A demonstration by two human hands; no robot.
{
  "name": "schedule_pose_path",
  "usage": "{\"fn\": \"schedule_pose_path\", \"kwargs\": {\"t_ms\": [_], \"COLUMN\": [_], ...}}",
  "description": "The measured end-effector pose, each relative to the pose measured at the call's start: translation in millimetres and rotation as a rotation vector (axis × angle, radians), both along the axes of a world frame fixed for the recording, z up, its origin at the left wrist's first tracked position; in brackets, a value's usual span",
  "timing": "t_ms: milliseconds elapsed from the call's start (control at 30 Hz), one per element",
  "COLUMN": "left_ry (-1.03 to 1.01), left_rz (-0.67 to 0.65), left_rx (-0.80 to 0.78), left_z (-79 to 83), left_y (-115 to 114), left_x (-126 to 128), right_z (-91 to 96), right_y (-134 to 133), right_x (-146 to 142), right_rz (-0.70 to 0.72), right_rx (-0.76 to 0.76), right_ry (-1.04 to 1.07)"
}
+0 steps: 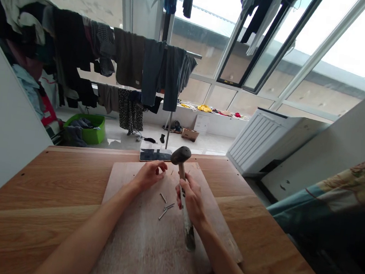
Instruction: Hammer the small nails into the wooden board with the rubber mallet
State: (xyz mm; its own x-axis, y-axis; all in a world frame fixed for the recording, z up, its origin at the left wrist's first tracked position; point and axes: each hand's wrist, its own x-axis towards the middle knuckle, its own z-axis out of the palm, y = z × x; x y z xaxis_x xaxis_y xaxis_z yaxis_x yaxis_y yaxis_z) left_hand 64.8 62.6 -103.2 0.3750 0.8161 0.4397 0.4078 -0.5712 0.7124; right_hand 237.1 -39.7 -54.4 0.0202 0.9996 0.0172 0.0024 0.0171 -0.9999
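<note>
My right hand (191,195) is wrapped round the handle of a mallet (181,155). The mallet's dark head is raised above the far part of a worn wooden board (144,242), and its handle slants back toward me. Over the board's far left part is my left hand (150,174), its fingers loosely curled with a gap between thumb and fingertips; I see nothing in it. Between the hands, a thin nail (172,172) appears to stand in the board. Several loose nails (166,207) lie in a small group nearer to me.
The board rests on a wood-grain table (46,200). A dark flat tablet-like device (155,155) stands at its far edge. Beyond are a laundry-laden drying rack (169,126), a green tub (94,129) and a white ribbed cabinet (251,136). A patterned curtain (337,194) hangs at right.
</note>
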Motion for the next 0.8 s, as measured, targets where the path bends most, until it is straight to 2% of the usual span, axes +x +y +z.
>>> {"fn": "schedule_pose_path", "kwargs": {"t_ms": [100, 167, 400, 800], "left_ry": [-0.016, -0.004, 0.019, -0.023], "left_rz": [0.011, 0.031, 0.054, 0.015], "left_rx": [-0.052, -0.07, -0.069, -0.058], "left_z": [0.2, 2.3, 6.3, 7.4], "left_y": [0.8, 0.3, -2.7, -1.7], "left_x": [-0.4, -0.2, 2.1, 0.4], "right_z": [-15.8, -19.6, -11.5, -11.2], "right_y": [-3.4, -5.8, -10.8, -14.0], "right_x": [-0.8, 0.9, 3.7, 6.8], "right_rz": [0.015, 0.03, 0.052, 0.099], "right_rx": [-0.02, -0.025, 0.028, 0.022], "right_ry": [-0.03, -0.052, -0.102, -0.275]}}
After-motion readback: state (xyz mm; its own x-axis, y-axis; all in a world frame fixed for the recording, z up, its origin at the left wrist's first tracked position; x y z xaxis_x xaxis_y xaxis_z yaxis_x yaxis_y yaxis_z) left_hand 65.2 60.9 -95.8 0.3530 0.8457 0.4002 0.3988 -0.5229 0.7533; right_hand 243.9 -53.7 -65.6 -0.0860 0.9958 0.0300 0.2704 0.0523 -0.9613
